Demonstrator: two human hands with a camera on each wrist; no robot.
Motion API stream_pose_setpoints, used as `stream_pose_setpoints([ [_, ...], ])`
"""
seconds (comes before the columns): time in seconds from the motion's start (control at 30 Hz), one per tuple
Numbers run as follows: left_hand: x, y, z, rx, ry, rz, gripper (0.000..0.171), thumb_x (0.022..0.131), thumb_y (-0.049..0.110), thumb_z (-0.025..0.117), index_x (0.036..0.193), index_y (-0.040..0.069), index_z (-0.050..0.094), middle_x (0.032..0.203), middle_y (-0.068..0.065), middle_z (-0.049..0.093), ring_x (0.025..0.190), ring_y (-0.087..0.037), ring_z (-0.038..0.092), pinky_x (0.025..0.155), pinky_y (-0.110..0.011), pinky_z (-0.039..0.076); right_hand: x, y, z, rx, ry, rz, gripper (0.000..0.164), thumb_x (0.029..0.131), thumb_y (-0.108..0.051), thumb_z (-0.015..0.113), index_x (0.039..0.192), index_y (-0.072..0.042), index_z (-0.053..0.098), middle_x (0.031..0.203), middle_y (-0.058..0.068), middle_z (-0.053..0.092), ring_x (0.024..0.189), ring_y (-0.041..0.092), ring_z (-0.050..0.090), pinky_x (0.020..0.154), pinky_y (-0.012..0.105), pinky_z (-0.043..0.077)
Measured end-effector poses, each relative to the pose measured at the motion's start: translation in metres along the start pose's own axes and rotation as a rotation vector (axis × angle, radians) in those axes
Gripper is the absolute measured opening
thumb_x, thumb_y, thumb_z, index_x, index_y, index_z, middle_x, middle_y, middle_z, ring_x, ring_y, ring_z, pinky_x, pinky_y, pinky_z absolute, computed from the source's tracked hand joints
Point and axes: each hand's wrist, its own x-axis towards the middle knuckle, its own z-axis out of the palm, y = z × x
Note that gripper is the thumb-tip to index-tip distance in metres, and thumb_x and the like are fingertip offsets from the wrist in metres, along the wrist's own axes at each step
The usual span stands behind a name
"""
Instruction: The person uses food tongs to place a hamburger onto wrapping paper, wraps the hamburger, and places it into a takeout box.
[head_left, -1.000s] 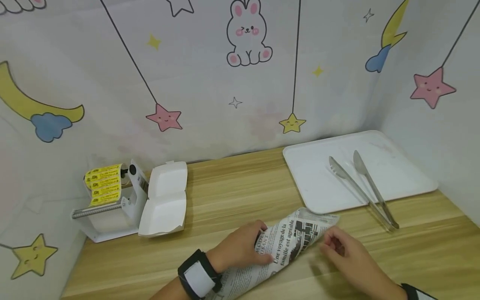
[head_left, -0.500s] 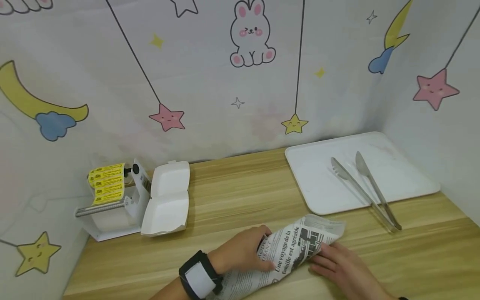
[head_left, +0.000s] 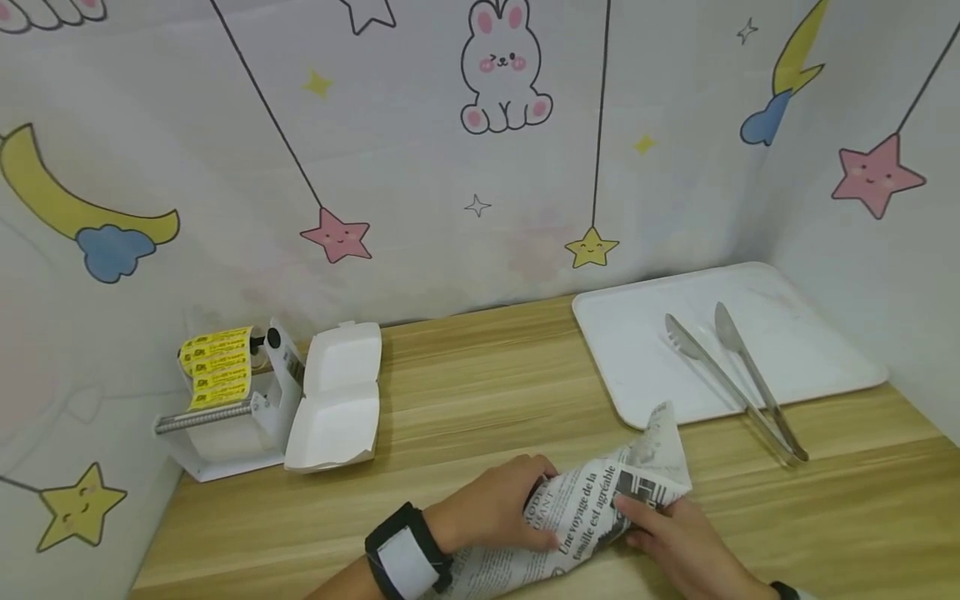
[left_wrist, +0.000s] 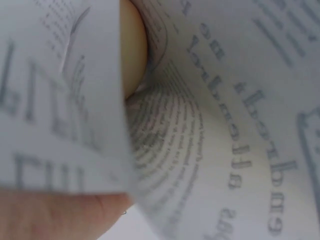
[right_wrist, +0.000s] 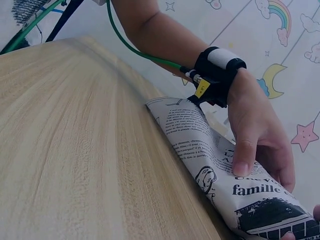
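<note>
A roll of newsprint-patterned wrapping paper [head_left: 585, 517] lies slantwise at the front of the table. My left hand [head_left: 498, 507] grips its middle from above, thumb on the near side and fingers over the far side. At the roll's right end, my right hand [head_left: 682, 537] pinches the near edge, its thumb on the print. Beyond that thumb the paper's end stands up in a folded point. Looking into the roll's other end, the left wrist view shows a smooth pale-tan rounded thing [left_wrist: 132, 50], mostly hidden by paper. The right wrist view shows the wrapping paper [right_wrist: 195, 145] side-on.
A white tray [head_left: 622, 358] stands at the back right, with metal tongs [head_left: 738, 379] lying across its front edge. At the left are an opened white takeaway box [head_left: 337, 400] and a label dispenser [head_left: 273, 417] with a yellow label roll [head_left: 217, 367]. A patterned wall [head_left: 420, 167] closes the back.
My right hand has come in from beside the roll to pinch its right end. That end, flat before, now stands folded upward. My left hand keeps its grip.
</note>
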Motion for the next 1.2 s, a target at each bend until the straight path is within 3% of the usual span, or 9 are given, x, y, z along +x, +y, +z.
stream_pose_setpoints([
  [0.23, 0.0, 0.0, 0.0, -0.017, -0.02, 0.02, 0.06, 0.084, 0.029, 0.086, 0.133, 0.014, 0.057, 0.106, 0.014, 0.06, 0.09, 0.003, 0.055, 0.081, -0.019, 0.049, -0.003, -0.002, 0.014, -0.181, 0.108, -0.007, 0.044, 0.103, -0.01, 0.056, 0.137, 0.015, 0.044, 0.116, 0.008, 0.068, 0.096, 0.008, 0.061, 0.081, 0.025, 0.052],
  [0.47, 0.001, -0.002, 0.002, -0.013, -0.033, 0.044, 0.061, 0.086, 0.03, 0.084, 0.139, 0.013, 0.056, 0.11, 0.014, 0.061, 0.094, 0.003, 0.055, 0.085, -0.02, 0.049, -0.005, -0.006, 0.026, -0.406, 0.247, -0.015, 0.037, 0.105, -0.011, 0.053, 0.132, 0.013, 0.055, 0.12, 0.016, 0.07, 0.115, 0.018, 0.06, 0.095, 0.024, 0.046],
  [0.6, 0.001, -0.003, 0.003, -0.021, -0.043, 0.081, 0.061, 0.089, 0.029, 0.081, 0.141, 0.011, 0.056, 0.107, 0.015, 0.061, 0.092, 0.004, 0.055, 0.083, -0.018, 0.049, -0.007, -0.008, 0.028, -0.512, 0.195, -0.07, 0.041, 0.105, -0.007, 0.048, 0.141, 0.014, 0.046, 0.136, 0.024, 0.061, 0.136, 0.036, 0.047, 0.114, 0.046, 0.036],
  [0.7, 0.002, -0.005, 0.005, -0.016, -0.045, 0.137, 0.059, 0.09, 0.028, 0.08, 0.141, 0.012, 0.056, 0.108, 0.014, 0.062, 0.092, 0.004, 0.055, 0.083, -0.017, 0.049, -0.009, -0.007, 0.027, -0.584, 0.133, -0.155, 0.05, 0.104, 0.0, 0.047, 0.148, 0.017, 0.032, 0.151, 0.031, 0.042, 0.145, 0.043, 0.031, 0.116, 0.056, 0.024],
  [0.83, 0.0, -0.008, 0.007, 0.029, -0.038, 0.164, 0.062, 0.092, 0.032, 0.077, 0.146, 0.012, 0.053, 0.122, 0.01, 0.063, 0.101, 0.003, 0.054, 0.091, -0.02, 0.047, -0.011, -0.002, 0.025, -0.647, 0.082, -0.284, 0.059, 0.1, 0.007, 0.049, 0.153, 0.016, 0.023, 0.157, 0.031, 0.031, 0.145, 0.04, 0.026, 0.115, 0.039, 0.026],
  [0.9, -0.002, -0.008, 0.007, 0.074, -0.032, 0.156, 0.066, 0.092, 0.035, 0.076, 0.148, 0.012, 0.05, 0.129, 0.008, 0.061, 0.108, 0.001, 0.053, 0.096, -0.022, 0.047, -0.01, 0.001, 0.023, -0.666, 0.04, -0.382, 0.063, 0.099, 0.009, 0.051, 0.156, 0.008, 0.025, 0.159, 0.026, 0.031, 0.147, 0.026, 0.027, 0.113, 0.026, 0.025],
  [1.07, -0.004, -0.008, 0.006, 0.114, -0.01, 0.186, 0.052, 0.092, 0.033, 0.076, 0.136, 0.013, 0.057, 0.11, 0.01, 0.063, 0.1, 0.0, 0.054, 0.088, -0.02, 0.048, -0.007, 0.001, 0.021, -0.828, -0.113, -0.677, 0.079, 0.092, 0.018, 0.054, 0.161, -0.007, 0.026, 0.161, 0.02, 0.031, 0.146, -0.002, 0.021, 0.11, 0.009, 0.017],
  [1.13, -0.004, -0.008, 0.006, 0.112, 0.0, 0.195, 0.045, 0.091, 0.031, 0.077, 0.129, 0.015, 0.06, 0.103, 0.012, 0.062, 0.095, 0.002, 0.054, 0.084, -0.018, 0.048, -0.007, -0.002, 0.023, -0.86, -0.152, -0.671, 0.074, 0.095, 0.015, 0.054, 0.161, -0.004, 0.025, 0.161, 0.022, 0.03, 0.149, 0.01, 0.022, 0.113, 0.013, 0.019],
  [1.2, -0.004, -0.009, 0.007, 0.125, 0.012, 0.206, 0.044, 0.09, 0.029, 0.078, 0.128, 0.015, 0.061, 0.106, 0.011, 0.064, 0.097, 0.001, 0.056, 0.087, -0.019, 0.049, -0.006, -0.008, 0.028, -0.682, -0.254, -0.464, 0.061, 0.107, -0.006, 0.048, 0.162, -0.011, 0.023, 0.167, 0.013, 0.021, 0.151, 0.013, 0.013, 0.119, 0.024, 0.014],
])
